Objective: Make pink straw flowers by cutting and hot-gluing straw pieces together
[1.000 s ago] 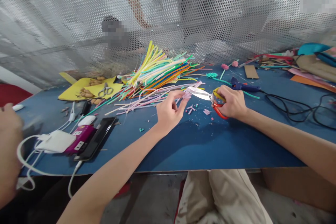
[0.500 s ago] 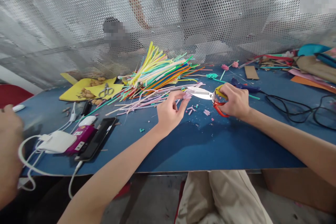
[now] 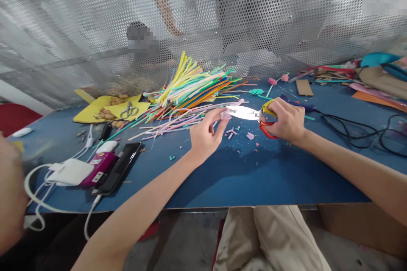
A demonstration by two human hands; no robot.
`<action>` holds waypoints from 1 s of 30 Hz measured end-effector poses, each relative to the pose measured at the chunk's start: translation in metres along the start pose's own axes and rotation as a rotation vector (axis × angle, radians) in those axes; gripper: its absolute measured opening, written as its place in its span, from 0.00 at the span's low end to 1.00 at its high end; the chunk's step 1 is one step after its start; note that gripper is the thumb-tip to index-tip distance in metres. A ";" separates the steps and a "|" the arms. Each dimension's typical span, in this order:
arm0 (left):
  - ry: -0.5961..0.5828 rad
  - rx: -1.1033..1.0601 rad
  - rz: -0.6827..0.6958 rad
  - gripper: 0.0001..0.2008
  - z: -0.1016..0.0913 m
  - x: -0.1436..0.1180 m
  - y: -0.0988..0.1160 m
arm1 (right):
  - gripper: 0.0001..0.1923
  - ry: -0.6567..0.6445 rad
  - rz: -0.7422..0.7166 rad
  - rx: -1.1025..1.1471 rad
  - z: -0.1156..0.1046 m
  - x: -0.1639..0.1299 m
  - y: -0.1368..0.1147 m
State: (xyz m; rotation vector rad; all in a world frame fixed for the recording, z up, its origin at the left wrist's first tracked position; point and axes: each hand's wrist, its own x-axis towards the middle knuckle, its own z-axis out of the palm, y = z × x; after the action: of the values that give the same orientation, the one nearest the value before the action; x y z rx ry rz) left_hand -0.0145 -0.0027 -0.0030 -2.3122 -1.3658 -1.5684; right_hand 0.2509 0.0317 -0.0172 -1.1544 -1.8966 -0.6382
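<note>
Far out to the left of your left hand, another person's blurred hand (image 3: pixel 11 203) sat at the edge of view, nearer you than the white charger block with its looped cable (image 3: pixel 68 172), the magenta power bank (image 3: pixel 97 168) and the black phone (image 3: pixel 117 172) lying side by side. Beyond those, on the yellow foam sheet (image 3: pixel 95 110), a small pair of grey scissors (image 3: pixel 127 110) lay untouched, well apart from both your hands.

Moving in: the big fanned heap of coloured pipe-cleaner stems (image 3: pixel 190 87) lay just beyond your left hand, long axes running away from you and to the right.

Your left hand (image 3: pixel 205 137) was closed to a pinch, thumb and forefinger tips meeting on a small pale-pink fuzzy piece (image 3: pixel 226 115), the other fingers curled loosely. That pink piece was held just off the blue tabletop (image 3: pixel 241 173), up and to the right of your left palm.

Here was the relation that mattered: the silver blades of the red-and-yellow-handled scissors (image 3: pixel 244 112) lay almost level, long axis running left to right, tip pointing straight at the pink piece and touching or all but touching it. Whether the blades were parted there, I couldn't tell.

Your right hand (image 3: pixel 286 120) was wrapped closed around the scissor handles, directly right of the piece. Small pink offcuts (image 3: pixel 231 132) were scattered on the table beneath the blades. Just beyond your right hand lay a dark blue glue gun (image 3: pixel 297 105), its black cord (image 3: pixel 359 135) trailing off right.
</note>
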 end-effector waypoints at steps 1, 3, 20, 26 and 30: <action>0.005 -0.003 0.001 0.13 0.000 0.000 0.000 | 0.08 -0.024 0.017 -0.006 -0.001 0.000 0.000; 0.015 -0.014 0.002 0.13 0.000 0.000 0.000 | 0.08 -0.061 0.041 -0.006 -0.001 0.000 0.001; 0.055 -0.074 0.242 0.10 -0.002 0.001 -0.002 | 0.06 -0.046 0.015 0.056 0.000 0.000 0.002; 0.049 -0.062 0.217 0.10 -0.001 0.000 -0.001 | 0.07 -0.065 -0.018 0.046 0.000 0.002 0.004; 0.029 -0.062 0.174 0.10 -0.001 0.001 0.000 | 0.07 -0.102 -0.014 0.041 0.001 0.003 0.006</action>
State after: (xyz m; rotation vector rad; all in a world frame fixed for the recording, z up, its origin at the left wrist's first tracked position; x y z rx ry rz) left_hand -0.0151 -0.0029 -0.0019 -2.3594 -1.0910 -1.6060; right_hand 0.2550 0.0361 -0.0154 -1.1684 -1.9961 -0.5542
